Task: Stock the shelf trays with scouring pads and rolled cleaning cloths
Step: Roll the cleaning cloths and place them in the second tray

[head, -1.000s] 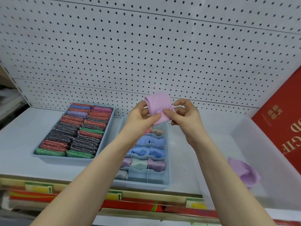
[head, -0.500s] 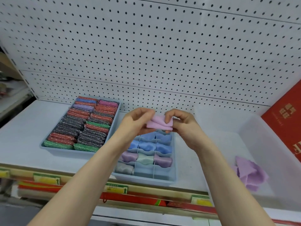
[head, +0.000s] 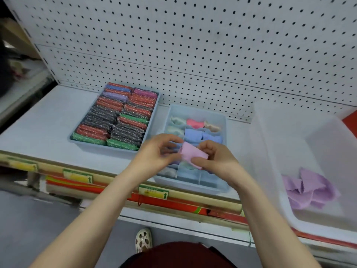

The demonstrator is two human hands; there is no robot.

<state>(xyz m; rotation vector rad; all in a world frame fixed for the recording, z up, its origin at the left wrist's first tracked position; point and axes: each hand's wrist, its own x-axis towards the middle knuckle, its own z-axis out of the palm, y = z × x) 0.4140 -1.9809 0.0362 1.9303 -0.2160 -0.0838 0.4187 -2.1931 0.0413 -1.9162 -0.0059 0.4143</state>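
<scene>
Both hands pinch a folded pink cloth (head: pixel 193 155) right above the divided tray (head: pixel 195 113), left hand (head: pixel 157 152) on one end, right hand (head: pixel 216 159) on the other. Left of that tray sits the pad tray (head: pixel 152 120); right of it, a bin (head: pixel 270 151) with purple cloths (head: pixel 311 187).

Bare shelf (head: pixel 44 120) left of scouring-pad tray (head: pixel 114 148); pegboard (head: pixel 193 45) blocks behind.

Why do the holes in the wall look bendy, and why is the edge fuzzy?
In the head view, the wide lens curves the pegboard lines; the hands holding the pink cloth look slightly soft, and the price labels at the shelf edge smear with motion blur; lighting is even, without harsh glare.
</scene>
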